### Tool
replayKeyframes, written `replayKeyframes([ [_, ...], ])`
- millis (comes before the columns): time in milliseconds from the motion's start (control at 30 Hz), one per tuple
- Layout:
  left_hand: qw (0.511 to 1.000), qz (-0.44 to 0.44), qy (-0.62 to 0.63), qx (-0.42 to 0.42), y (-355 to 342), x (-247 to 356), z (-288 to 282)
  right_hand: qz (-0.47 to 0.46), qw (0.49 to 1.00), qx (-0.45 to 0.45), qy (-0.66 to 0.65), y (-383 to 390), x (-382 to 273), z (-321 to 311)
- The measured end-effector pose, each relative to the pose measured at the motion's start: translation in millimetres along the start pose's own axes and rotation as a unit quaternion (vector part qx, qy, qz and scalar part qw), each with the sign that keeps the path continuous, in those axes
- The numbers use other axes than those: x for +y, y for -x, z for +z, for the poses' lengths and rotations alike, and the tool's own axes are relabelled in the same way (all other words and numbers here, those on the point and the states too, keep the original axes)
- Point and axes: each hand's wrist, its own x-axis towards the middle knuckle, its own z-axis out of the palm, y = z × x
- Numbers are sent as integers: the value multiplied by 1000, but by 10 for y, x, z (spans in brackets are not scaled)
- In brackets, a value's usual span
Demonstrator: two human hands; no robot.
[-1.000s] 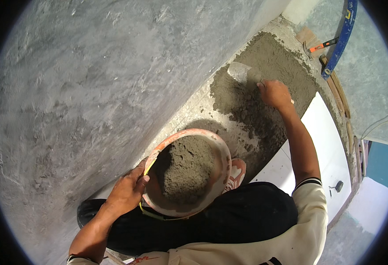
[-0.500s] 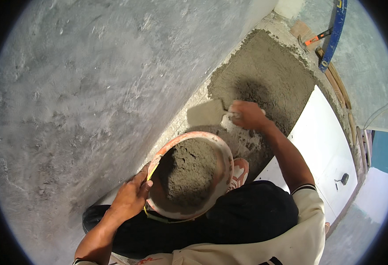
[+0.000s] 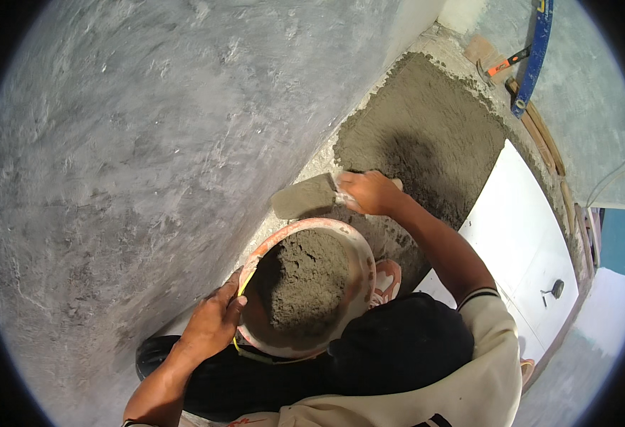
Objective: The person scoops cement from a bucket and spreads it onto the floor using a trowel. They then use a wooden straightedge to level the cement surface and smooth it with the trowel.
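Observation:
My left hand (image 3: pixel 214 322) grips the left rim of a round, mortar-smeared basin (image 3: pixel 361 249), its thumb over the edge. Inside the basin lies a heap of grey wet mortar (image 3: pixel 309 281). Past the far rim, my right hand (image 3: pixel 371 192) is closed round the handle of a trowel. The trowel's flat blade (image 3: pixel 304 197) is coated with mortar and points left toward the wall, just beyond the basin. Farther ahead, a bed of spread mortar (image 3: pixel 426 107) covers the floor, with a dark shadow on it near my right hand.
A rough grey wall (image 3: pixel 127 142) rises along the left. White tiles (image 3: pixel 519 235) lie on the right, a small dark object (image 3: pixel 557 288) on them. At the far right are a hammer (image 3: pixel 505 64), a blue level (image 3: pixel 537 60) and wooden strips (image 3: pixel 540 132). My shoe (image 3: pixel 386 281) stands beside the basin.
My right hand has moved left and slightly nearer with the trowel, whose blade is now closer to the wall and tilted differently. My left hand still holds the basin rim.

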Motion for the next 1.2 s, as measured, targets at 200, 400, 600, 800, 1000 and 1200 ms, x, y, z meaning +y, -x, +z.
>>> replayKeyframes([
  [200,998,49,-23,19,-27,-203,74,173,985,8,-20,610,-46,-126],
  [400,999,22,-5,25,49,-74,25,426,892,129,-72,1110,475,-651],
  [600,999,43,26,14,-65,-139,89,514,844,150,42,1491,1823,-882],
  [800,1000,-18,-2,15,12,39,35,451,892,37,13,1183,1286,-737],
  [1000,998,35,0,48,-74,-286,108,500,852,154,-32,1151,1420,-794],
  [1200,993,-99,60,-18,-89,152,-37,492,853,171,21,888,2620,-1006],
])
